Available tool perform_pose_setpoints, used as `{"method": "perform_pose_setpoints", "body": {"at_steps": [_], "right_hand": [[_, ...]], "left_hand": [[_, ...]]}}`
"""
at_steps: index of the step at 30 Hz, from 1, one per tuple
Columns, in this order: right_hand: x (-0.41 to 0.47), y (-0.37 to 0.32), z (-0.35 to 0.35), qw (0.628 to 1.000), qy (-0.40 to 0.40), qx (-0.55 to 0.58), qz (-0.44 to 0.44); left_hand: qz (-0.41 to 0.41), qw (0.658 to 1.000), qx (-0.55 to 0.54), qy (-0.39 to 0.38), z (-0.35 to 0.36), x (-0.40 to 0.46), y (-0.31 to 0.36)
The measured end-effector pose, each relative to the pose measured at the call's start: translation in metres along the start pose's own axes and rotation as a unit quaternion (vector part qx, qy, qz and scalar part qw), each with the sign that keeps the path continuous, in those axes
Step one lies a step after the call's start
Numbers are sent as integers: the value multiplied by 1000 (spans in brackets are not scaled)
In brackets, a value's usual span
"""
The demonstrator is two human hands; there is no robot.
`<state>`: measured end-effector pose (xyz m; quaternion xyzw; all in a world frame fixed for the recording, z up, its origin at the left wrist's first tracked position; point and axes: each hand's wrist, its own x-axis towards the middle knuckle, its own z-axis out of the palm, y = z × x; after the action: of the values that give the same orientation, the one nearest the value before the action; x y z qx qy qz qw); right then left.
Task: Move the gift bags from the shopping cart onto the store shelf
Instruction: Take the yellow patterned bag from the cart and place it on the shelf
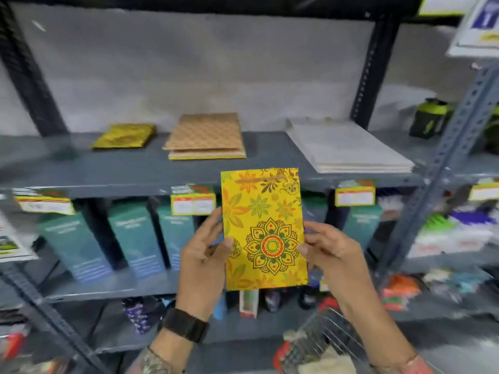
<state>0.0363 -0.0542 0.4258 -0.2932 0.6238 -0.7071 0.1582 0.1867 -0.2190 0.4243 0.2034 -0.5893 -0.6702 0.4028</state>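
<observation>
Both hands share one load: the left hand [204,255] pinches the left edge of a flat yellow paper gift bag printed with orange flowers and a mandala [263,228], thumb on the front and fingers behind, while the right hand [328,251] pinches the right edge the same way. Held upright between them, the bag hangs in front of the grey metal store shelf [108,168], its top edge just reaching the shelf board's front lip and its body covering the tier below. On that shelf board three flat stacks already lie: a small stack of shiny yellow-gold bags [124,136] toward the left, a stack of tan patterned paper bags [206,136] directly above the held bag, and a larger stack of white paper bags [348,145] to the right. So the work looks well under way, with this bag lifted but not yet set down; I judge it belongs with the yellow-gold stack, up and left of where it hangs. Below the shelf, at the lower right, the wire shopping cart with red trim [321,344] seems to hold something pale, possibly more bags, though blur leaves that uncertain.
</observation>
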Motion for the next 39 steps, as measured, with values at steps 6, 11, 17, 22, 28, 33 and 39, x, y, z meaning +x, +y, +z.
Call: {"method": "perform_pose_setpoints", "body": {"at_steps": [6, 11, 17, 22, 28, 33, 39], "right_hand": [[32, -45, 109, 995, -46, 20, -88], [50, -60, 183, 993, -60, 45, -95], [145, -79, 286, 990, -123, -24, -70], [271, -65, 382, 969, -200, -140, 37], [352, -50, 447, 933, -164, -309, 87], [379, -40, 465, 898, -184, -392, 84], [364, -49, 446, 897, -187, -400, 14]], "left_hand": [[78, 996, 5, 38, -80, 39, 76], [102, 994, 19, 34, -133, 66, 114], [62, 992, 79, 76, -206, 182, 136], [-3, 979, 184, 93, -261, 309, 142], [-89, 890, 438, 87, -290, 423, 118], [-103, 834, 540, 56, -281, 459, 94], [-100, 894, 412, 142, -311, 474, 80]]}}
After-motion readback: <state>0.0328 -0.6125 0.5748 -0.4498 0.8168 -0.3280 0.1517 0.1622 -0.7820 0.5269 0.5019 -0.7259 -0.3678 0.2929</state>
